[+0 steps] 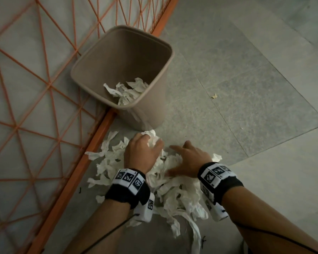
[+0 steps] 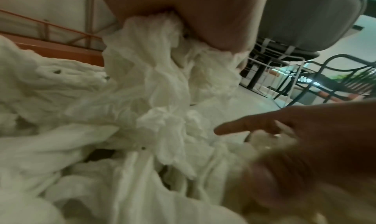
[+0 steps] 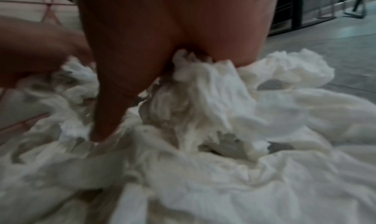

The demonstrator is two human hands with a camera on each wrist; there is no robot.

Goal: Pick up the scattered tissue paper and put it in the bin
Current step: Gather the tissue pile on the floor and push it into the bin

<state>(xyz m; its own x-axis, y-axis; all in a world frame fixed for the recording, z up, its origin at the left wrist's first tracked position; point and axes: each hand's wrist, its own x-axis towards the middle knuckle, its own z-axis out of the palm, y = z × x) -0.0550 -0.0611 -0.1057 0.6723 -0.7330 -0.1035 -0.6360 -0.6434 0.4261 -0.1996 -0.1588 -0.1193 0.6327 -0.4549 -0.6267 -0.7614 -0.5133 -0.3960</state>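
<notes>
The left hand is clutching a wad of tissue paper from the floor heap; the right hand is lying spread-fingered on it; the bin is standing just beyond.

text: none legible | wrist bands: coded square markers only
</notes>
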